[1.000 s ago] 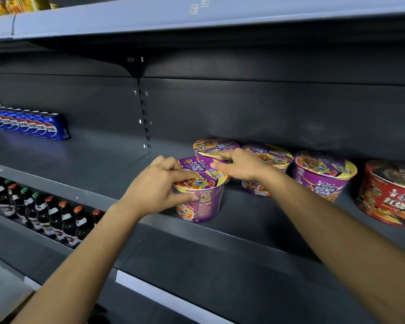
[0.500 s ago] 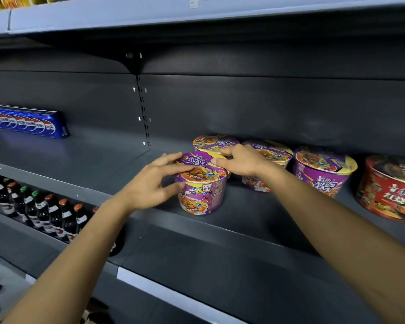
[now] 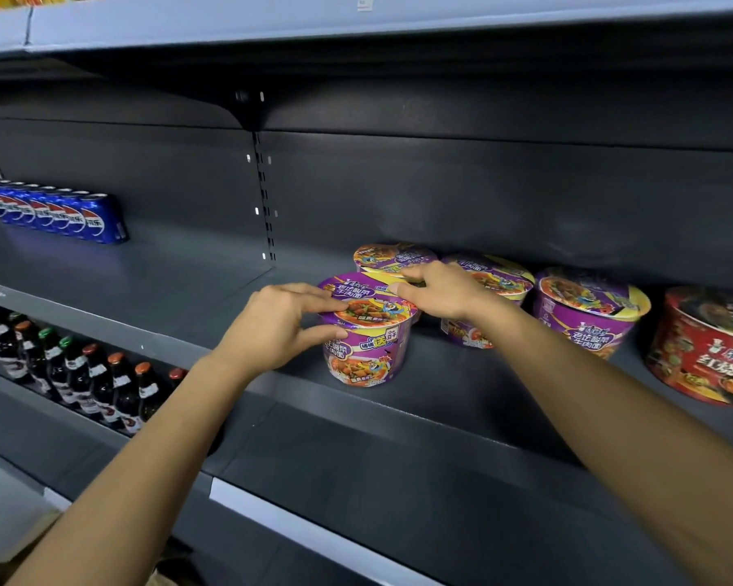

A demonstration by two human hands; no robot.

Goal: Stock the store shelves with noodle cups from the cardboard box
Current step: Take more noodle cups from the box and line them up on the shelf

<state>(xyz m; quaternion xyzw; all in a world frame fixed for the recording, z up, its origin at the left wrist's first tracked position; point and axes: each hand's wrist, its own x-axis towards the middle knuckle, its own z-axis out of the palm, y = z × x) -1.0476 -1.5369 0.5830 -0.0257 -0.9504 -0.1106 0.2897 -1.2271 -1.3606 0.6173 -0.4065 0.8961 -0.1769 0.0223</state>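
A purple noodle cup stands upright on the dark grey shelf, near its front. My left hand holds its left side, fingers on the lid rim and thumb against the wall. My right hand grips the lid's right rim with thumb and fingers. Behind it stands another purple cup, with a second and third purple cup to the right. The cardboard box is out of sight.
A red noodle cup sits at the far right of the same shelf. Blue cola cans line the back left. Dark bottles with coloured caps fill the shelf below. Another shelf hangs overhead.
The front purple cup has been turned and slid a little deeper onto the shelf, its front label now facing me. Both hands stayed on it.
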